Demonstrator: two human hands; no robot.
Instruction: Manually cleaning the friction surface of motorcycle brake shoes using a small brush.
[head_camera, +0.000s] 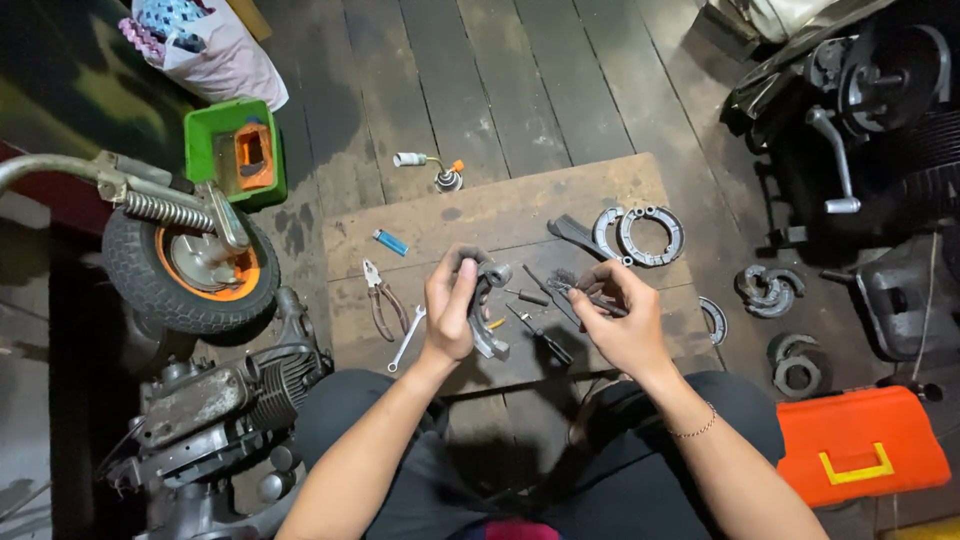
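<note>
My left hand grips a curved grey metal brake shoe, held upright over a wooden board. My right hand is closed around a small dark brush-like tool whose tip points toward the brake shoe. Both hands hover above the board, between my knees. Under them lie a screwdriver and other dark hand tools.
On the board lie pliers, a wrench, a blue lighter and a pair of brake shoes. A small wheel and engine sit left, a green box behind. Orange toolbox right, engine parts beyond.
</note>
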